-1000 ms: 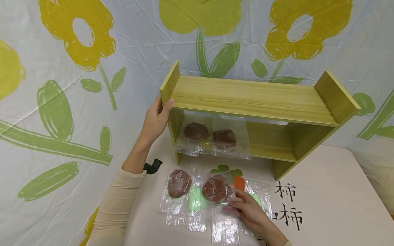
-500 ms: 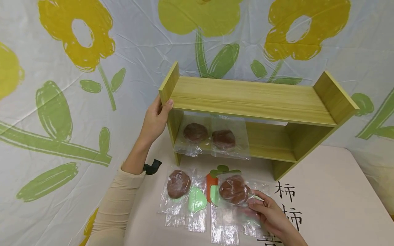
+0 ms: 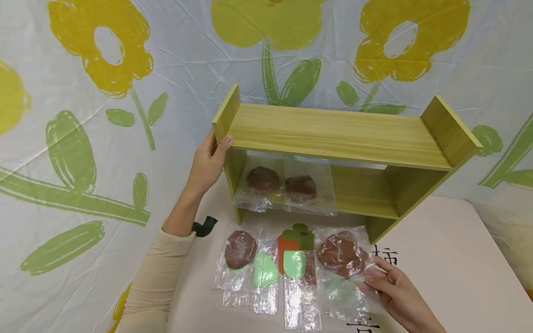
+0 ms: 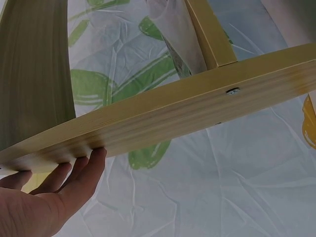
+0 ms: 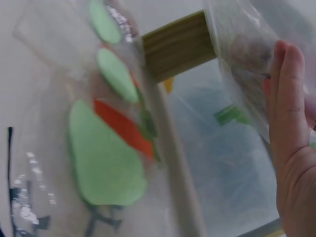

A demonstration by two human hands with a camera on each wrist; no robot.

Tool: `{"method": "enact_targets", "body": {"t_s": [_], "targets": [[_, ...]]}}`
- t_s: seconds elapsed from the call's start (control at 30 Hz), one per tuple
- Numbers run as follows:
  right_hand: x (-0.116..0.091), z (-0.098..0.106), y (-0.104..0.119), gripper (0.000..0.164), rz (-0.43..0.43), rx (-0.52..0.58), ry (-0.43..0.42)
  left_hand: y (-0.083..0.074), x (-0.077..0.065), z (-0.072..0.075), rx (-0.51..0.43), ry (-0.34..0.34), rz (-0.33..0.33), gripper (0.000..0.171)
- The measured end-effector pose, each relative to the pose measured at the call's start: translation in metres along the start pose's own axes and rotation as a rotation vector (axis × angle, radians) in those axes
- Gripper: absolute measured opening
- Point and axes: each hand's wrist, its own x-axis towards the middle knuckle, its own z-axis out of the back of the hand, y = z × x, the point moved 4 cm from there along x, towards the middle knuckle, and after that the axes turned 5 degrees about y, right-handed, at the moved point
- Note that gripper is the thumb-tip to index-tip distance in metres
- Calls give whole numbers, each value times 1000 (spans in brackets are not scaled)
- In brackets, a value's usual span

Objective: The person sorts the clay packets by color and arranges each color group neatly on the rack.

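My left hand (image 3: 208, 159) grips the left side panel of a small wooden shelf (image 3: 333, 134); in the left wrist view, fingertips (image 4: 98, 154) press its outer face. My right hand (image 3: 401, 293) pinches the right edge of a clear plastic bag (image 3: 341, 254) with a flat reddish-brown lump inside. This bag hangs over the table in front of the shelf's right leg. In the right wrist view, the bag (image 5: 242, 64) shows beside straight-looking fingers. Two similar bagged brown lumps (image 3: 263, 180) lie side by side on the lower board, at its left.
On the table (image 3: 449, 259) lie another bagged brown lump (image 3: 240, 249) and several clear bags with pale green pieces (image 3: 265, 272). A black curved object (image 3: 205, 226) sits near the shelf's left leg. Behind the shelf hangs a flower-printed cloth (image 3: 179, 55).
My right hand has carried the bagged brown lump rightward, uncovering a green-pieced bag and the orange print beneath. My left hand has kept its place on the shelf.
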Motion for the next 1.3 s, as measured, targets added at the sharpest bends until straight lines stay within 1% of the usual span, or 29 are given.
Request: {"method": "enact_targets", "body": {"t_s": [0.17,0.27,0.33,0.4,0.47,0.53,0.8,0.93,1.2,1.3], "targets": [[-7,-10,21,60,76,13,94,0,0,1,12,-4,11,48],[-10,-13,32,63,121,-4,113,-2,-1,1,15,-2,13,47],[-11,-15,38,63,136,-17,90,-2,-1,1,18,0,13,47],[-9,-15,44,62,150,-50,49,-2,-1,1,16,3,9,47],[-5,-14,48,60,154,-74,14,-2,-1,1,14,0,5,47],[2,-14,50,58,155,-76,-12,-2,-1,1,8,0,-1,47],[27,-13,51,54,154,52,-74,-2,0,0,-3,8,-23,47],[37,-12,49,54,149,128,-80,-1,0,2,3,4,-21,47],[50,-10,46,52,153,152,-121,-1,0,2,13,0,-16,46],[54,-9,44,48,135,190,-143,-1,0,2,19,-2,-7,46]]}}
